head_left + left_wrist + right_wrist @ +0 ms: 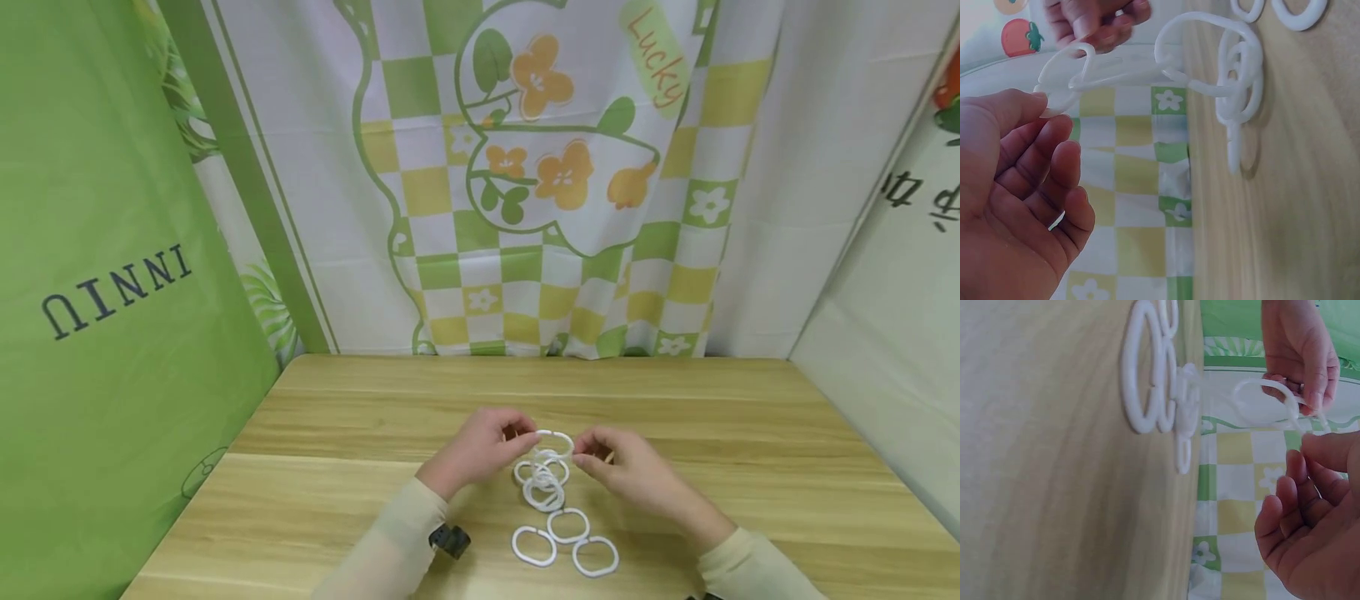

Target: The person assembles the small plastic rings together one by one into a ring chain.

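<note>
My left hand [483, 448] pinches the left end of a white oval plastic shower curtain ring [555, 432] between thumb and forefinger. At the ring's right side, the thumb and forefinger of my right hand [633, 471] pinch its edge. In the left wrist view the raised ring [1089, 65] links to another ring, and from there a chain of interlocked rings [1254, 69] runs down to the table. That linked pile [542, 482] lies bunched just below both hands in the head view. The remaining fingers of each hand are loosely curled.
Several loose white rings lie nearer me on the wooden table [360, 500]: one at left [536, 566], one in the middle [567, 511], one at right [596, 575]. A patterned curtain [517, 275] hangs behind the table, and a green cloth [112, 417] hangs at left.
</note>
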Available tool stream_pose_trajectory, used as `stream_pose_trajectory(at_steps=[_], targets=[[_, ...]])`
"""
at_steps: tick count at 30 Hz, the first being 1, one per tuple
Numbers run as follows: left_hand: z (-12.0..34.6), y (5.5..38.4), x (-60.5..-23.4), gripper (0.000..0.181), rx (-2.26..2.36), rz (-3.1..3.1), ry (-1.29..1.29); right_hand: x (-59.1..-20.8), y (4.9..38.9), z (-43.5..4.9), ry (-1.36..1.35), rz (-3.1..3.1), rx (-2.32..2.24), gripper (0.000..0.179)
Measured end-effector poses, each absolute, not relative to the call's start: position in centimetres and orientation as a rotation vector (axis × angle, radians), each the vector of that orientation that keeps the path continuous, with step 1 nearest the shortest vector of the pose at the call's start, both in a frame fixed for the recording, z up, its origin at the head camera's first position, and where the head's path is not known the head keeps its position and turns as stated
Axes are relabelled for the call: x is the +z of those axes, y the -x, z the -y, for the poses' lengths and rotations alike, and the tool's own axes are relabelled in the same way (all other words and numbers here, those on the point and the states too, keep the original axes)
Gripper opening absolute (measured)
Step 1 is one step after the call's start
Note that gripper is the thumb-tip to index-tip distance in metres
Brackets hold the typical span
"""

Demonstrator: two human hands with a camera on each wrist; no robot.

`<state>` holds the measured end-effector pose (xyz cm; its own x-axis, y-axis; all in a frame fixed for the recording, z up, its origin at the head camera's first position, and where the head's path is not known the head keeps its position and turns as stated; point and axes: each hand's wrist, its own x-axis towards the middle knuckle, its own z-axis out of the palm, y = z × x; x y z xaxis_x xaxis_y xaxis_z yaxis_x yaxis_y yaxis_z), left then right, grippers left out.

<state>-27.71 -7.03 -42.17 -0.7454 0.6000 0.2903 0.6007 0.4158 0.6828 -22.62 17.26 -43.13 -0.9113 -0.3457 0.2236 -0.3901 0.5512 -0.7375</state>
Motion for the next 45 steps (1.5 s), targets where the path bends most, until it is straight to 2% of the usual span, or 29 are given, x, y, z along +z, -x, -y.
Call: stream_pose_trajectory(at_steps=[12,21,30,45], targets=[[8.2,28.4,-41.2,0.015,-1.322,2.56,1.106,-44.2,22.9,-17.1,-0.801,2.887,1.177,0.004],[8.3,28.6,-41.1,0.016,-1.329,2.54,1.103,-44.9,22.3,-16.6,-0.895,3.016,0.948,0.015],[8.2,28.6,-41.1,0.015,-1.294,2.532,1.122,-45.2,21.9,-16.1,-0.836,3.089,0.894,0.021],[8.2,28.4,-41.3,0.014,-1.286,2.527,1.156,-45.3,21.5,-15.7,-0.853,3.062,0.863,0.019]])
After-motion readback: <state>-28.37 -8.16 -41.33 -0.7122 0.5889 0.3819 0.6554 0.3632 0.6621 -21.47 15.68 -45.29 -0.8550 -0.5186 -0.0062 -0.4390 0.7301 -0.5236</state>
